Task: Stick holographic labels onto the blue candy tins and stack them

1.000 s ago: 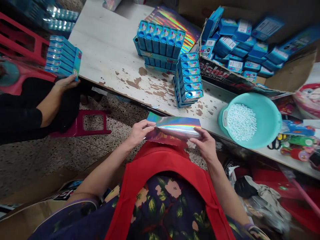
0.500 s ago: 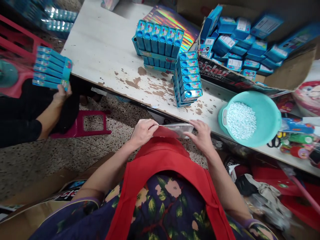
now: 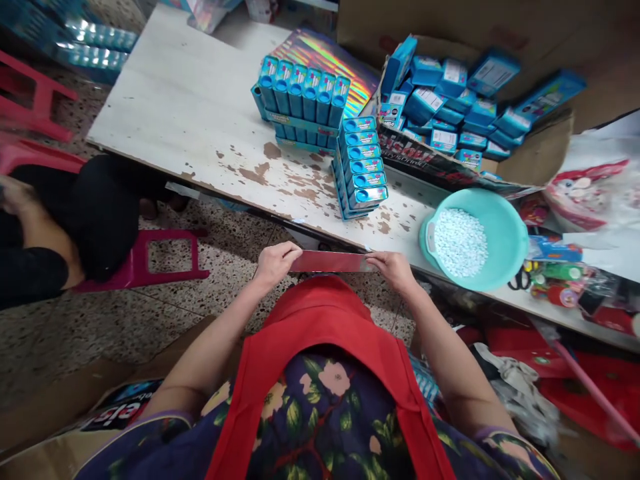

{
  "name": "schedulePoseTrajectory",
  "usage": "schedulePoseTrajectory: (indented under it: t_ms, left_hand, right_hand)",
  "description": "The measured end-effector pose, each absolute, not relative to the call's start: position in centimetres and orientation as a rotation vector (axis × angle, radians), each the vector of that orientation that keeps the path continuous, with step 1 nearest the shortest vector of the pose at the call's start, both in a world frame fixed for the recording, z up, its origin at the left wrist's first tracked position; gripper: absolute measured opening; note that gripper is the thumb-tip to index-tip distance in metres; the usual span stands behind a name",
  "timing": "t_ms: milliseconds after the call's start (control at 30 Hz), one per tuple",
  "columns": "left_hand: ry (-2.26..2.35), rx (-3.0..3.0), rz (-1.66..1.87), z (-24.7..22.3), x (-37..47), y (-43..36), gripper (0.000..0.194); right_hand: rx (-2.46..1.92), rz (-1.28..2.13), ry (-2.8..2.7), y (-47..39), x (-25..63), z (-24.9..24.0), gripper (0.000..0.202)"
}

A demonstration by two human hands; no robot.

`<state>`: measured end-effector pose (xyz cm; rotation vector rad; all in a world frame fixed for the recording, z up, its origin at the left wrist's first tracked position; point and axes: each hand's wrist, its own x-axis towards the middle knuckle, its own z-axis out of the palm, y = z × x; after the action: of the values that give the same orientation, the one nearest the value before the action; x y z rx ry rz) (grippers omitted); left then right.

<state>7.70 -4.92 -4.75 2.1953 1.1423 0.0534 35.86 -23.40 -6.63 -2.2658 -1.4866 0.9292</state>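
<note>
"What's changed?"
"The shiny sheet (image 3: 327, 261), broad a second ago, now shows as a narrow reddish strip: perhaps folded, perhaps just tilted."
"And the hands?"
"The left hand (image 3: 275, 264) and right hand (image 3: 393, 269) pinch its ends, off the surface's (image 3: 200, 100) near edge."

Sheet (image 3: 330, 261) now runs straight and narrow from left hand (image 3: 276, 264) to right hand (image 3: 394, 269); co-worker's hand (image 3: 18, 196) lies farther left of both.

The strip (image 3: 330, 262) and apron (image 3: 320, 317) are red, the shirt (image 3: 313, 427) flowered navy, the basin (image 3: 506, 230) turquoise.
</note>
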Motion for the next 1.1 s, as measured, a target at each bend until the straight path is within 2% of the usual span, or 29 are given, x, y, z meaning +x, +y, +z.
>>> schedulePoseTrajectory:
  t_ms: [100, 167, 300, 433, 633, 867, 967, 1100]
  left_hand:
    - [1.018, 2.451, -0.008, -5.8, 10.2, -5.7, 0.024]
    - [0.800, 2.555, -0.041, -6.0, 12.8, -6.6, 0.030]
    - [0.525, 2.520, -0.283, -7.0, 17.3, -7.2, 0.029]
    - [0.741, 2.484, -0.360, -9.5, 17.7, -5.1, 0.036]
    - [0.898, 2.416, -0.432, -12.4, 18.0, -2.1, 0.038]
    - [1.093, 2.311, -0.521, -13.4, 18.8, -1.0, 0.039]
    - [1.104, 2.365, -0.398, -12.7, 19.1, -0.9, 0.038]
    - [0.806, 2.456, -0.193, -11.8, 22.1, -2.3, 0.036]
  right_hand:
    - [-2.299, 0.917, -1.518, -23.4, 36.5, -6.8, 0.026]
    - [-2.221, 0.902, -1.645, -22.9, 36.5, -6.7, 0.028]
    - [-2.149, 0.857, -1.789, -22.3, 37.6, -7.0, 0.030]
    - [-2.305, 0.805, -1.683, -22.4, 41.5, -8.8, 0.028]
    - [-2.390, 0.941, -1.576, -20.4, 46.5, -12.6, 0.026]
    - [-2.324, 1.003, -1.591, -19.2, 47.7, -14.3, 0.028]
    - [-2.307, 1.015, -1.421, -19.1, 47.6, -14.5, 0.025]
    - [-2.190, 1.066, -1.189, -18.9, 47.3, -14.6, 0.025]
